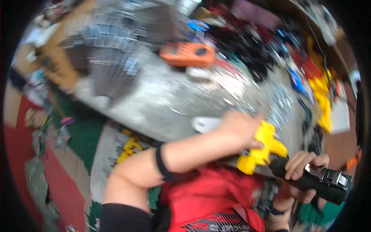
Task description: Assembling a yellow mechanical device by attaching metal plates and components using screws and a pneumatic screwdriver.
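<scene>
At lower right, my left hand (239, 129) grips the yellow part (262, 149); my right hand (303, 166) is closed round the black tool (328, 183), its long axis pointing left into the part.

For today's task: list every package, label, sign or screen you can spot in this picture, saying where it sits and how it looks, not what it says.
Orange handheld meter: upper middle of the grey bench, rounded, dark dial; screen too blurred to tell.
Small clear packets with pale labels: upper left of the bench, rectangular, heaped.
No signs can be made out.
</scene>
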### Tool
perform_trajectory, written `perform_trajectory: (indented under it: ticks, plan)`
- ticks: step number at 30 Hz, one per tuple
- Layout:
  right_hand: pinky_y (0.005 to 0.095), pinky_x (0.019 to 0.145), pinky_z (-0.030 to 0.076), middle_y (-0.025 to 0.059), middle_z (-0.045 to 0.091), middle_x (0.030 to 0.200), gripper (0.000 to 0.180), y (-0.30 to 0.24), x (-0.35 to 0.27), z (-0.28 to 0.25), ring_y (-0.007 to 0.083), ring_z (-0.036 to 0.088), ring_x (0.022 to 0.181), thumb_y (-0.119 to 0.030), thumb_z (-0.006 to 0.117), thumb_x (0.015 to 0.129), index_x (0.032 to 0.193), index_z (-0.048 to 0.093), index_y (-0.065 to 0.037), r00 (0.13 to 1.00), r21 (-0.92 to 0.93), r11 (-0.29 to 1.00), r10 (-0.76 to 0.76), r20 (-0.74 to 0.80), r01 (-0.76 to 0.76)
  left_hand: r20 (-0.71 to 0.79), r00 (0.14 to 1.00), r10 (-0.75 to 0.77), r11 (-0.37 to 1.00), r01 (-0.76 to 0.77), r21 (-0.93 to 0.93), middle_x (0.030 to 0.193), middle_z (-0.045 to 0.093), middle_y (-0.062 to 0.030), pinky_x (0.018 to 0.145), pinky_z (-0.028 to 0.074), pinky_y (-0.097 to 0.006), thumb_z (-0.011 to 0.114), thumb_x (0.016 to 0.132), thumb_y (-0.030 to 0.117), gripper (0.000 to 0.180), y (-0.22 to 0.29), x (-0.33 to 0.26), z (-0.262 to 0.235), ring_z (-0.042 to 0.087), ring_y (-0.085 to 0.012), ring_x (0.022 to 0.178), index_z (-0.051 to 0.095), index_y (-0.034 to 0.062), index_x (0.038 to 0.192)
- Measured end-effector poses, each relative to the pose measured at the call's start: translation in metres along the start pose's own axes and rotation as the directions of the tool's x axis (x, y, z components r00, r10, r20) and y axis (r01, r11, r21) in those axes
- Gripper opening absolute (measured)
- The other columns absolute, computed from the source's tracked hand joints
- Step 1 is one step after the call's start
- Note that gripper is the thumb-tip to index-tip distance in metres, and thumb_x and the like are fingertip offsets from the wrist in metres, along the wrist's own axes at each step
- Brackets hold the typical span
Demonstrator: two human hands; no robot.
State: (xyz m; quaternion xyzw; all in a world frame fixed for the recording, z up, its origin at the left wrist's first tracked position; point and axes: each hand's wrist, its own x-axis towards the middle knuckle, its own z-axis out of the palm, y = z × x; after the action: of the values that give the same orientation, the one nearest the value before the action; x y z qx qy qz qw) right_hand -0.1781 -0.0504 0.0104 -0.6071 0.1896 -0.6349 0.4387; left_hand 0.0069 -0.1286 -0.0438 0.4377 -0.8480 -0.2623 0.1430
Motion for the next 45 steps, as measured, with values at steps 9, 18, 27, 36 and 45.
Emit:
perform_trajectory:
  ticks: [9,18,27,36,45]
  plan:
    - [0.0368,0.06,0.047,0.0137,0.055,0.072,0.048,-0.037,0.022,0.043,0.0245,0.056,0.064,-0.032,0.067,0.082,0.112,0.046,0.0,0.985,-0.046,0.998,-0.027,0.173,0.036,-0.006,0.998,0.063,0.998,-0.063,0.016,0.084,0.065,-0.0192,0.068,0.05,-0.044,0.071,0.07,0.054,0.073,0.02,-0.003,-0.005,0.065,-0.0361,0.08,0.049,0.0008,0.115]
    - [0.0322,0.067,0.044,0.0112,0.05,0.077,0.049,-0.048,0.017,0.071,0.021,0.05,0.072,-0.036,0.072,0.078,0.1,0.042,-0.004,0.965,-0.11,0.959,0.261,0.002,-0.259,0.033,0.996,0.082,0.997,-0.082,-0.009,0.086,0.064,-0.0191,0.07,0.05,-0.044,0.069,0.073,0.053,0.076,0.013,0.004,0.0,0.064,-0.0366,0.082,0.044,0.0007,0.123]
    - [0.0314,0.069,0.04,0.0099,0.049,0.078,0.054,-0.031,0.017,0.047,0.0207,0.048,0.071,-0.045,0.071,0.079,0.098,0.041,-0.005,0.956,0.04,0.964,0.256,0.141,-0.264,0.004,0.993,0.114,0.992,-0.114,-0.053,0.09,0.064,-0.0195,0.072,0.049,-0.045,0.068,0.074,0.053,0.077,0.007,0.004,0.002,0.063,-0.0374,0.087,0.04,0.0031,0.126]
    - [0.0326,0.051,0.052,0.0138,0.058,0.065,0.056,-0.02,0.016,0.026,0.0269,0.059,0.051,-0.022,0.082,0.071,0.106,0.043,0.0,0.973,0.194,0.954,0.22,0.065,-0.229,0.088,0.996,-0.003,0.999,0.006,-0.037,0.104,0.063,-0.0204,0.081,0.049,-0.046,0.071,0.071,0.051,0.078,0.009,-0.001,0.001,0.061,-0.038,0.096,0.046,0.0039,0.127]
    - [0.0329,0.077,0.038,0.0043,0.046,0.081,0.04,-0.063,0.028,-0.096,0.0152,0.045,0.072,-0.031,0.054,0.086,0.109,0.049,0.001,0.928,0.397,0.906,0.01,-0.373,0.15,0.303,0.879,0.369,0.924,-0.382,-0.017,0.124,0.049,-0.0173,0.089,0.046,-0.042,0.079,0.067,0.019,0.087,0.026,0.043,-0.047,0.054,-0.0371,0.107,0.036,0.0269,0.142]
